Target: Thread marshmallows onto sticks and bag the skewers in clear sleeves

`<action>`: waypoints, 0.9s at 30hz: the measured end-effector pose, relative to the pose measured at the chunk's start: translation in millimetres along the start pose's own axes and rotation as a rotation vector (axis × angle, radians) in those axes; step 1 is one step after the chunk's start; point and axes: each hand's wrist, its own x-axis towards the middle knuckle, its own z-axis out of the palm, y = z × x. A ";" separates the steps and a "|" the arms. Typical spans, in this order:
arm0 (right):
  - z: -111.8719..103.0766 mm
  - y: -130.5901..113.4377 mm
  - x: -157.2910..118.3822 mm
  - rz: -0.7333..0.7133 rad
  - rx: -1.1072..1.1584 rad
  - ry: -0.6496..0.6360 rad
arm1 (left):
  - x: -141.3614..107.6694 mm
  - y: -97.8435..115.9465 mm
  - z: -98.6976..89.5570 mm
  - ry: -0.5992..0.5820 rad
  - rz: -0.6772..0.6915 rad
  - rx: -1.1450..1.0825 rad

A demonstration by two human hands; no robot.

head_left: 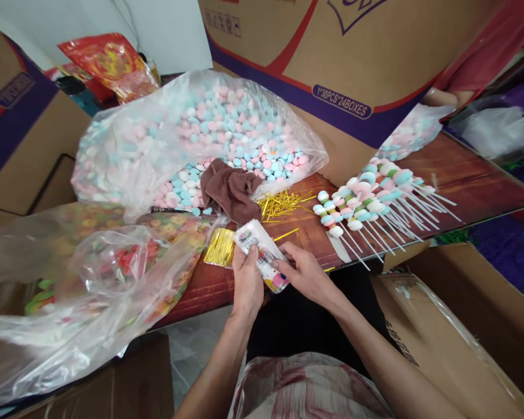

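Observation:
A stack of white printed packets (262, 250) is between my hands at the table's front edge. My left hand (248, 279) is closed round its left side, thumb on top. My right hand (303, 269) pinches the right side of the stack with its fingers. Just left of the packets lies a bundle of gold twist ties (219, 247). Loose gold ties (286, 203) are spread behind them, beside a crumpled brown cloth (229, 189). To the right, candy skewers (367, 195) on white sticks lie in a pile.
A large clear bag of pink, blue and white candies (227, 116) fills the back. Plastic bags with gummy candies (135, 256) cover the left. Big cartons (288, 52) stand behind; an open carton (454, 326) is at lower right. Another person's arm (452, 96) shows at upper right.

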 end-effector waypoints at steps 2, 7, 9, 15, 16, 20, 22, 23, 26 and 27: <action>-0.8 0.2 -0.6 -0.023 -0.017 0.030 | 0.9 0.6 -2.7 -0.028 0.007 0.063; -22.3 5.0 -3.6 0.022 0.137 0.142 | 8.2 9.0 -18.1 -0.154 0.211 0.448; -30.5 7.3 -8.1 0.062 0.216 0.179 | 13.9 16.9 -22.2 -0.125 0.406 0.701; -31.1 3.6 -14.5 0.131 0.503 0.367 | 50.7 40.8 12.8 -0.242 0.799 1.103; -30.4 2.2 -11.8 0.130 0.530 0.418 | 59.6 42.3 26.1 -0.279 0.846 1.170; -30.8 -2.7 8.4 0.116 0.598 0.627 | 97.1 40.1 82.3 -0.263 1.021 1.520; -31.1 -3.7 21.2 0.087 0.604 0.715 | 115.5 36.7 101.3 -0.263 1.016 1.650; -31.0 -3.6 27.9 0.069 0.601 0.745 | 124.1 35.2 107.0 -0.277 0.990 1.682; -29.3 -1.3 49.2 0.041 0.564 0.799 | 145.1 34.1 110.2 -0.279 0.895 1.669; -28.7 -0.3 57.0 0.044 0.548 0.811 | 150.0 35.0 108.1 -0.266 0.873 1.658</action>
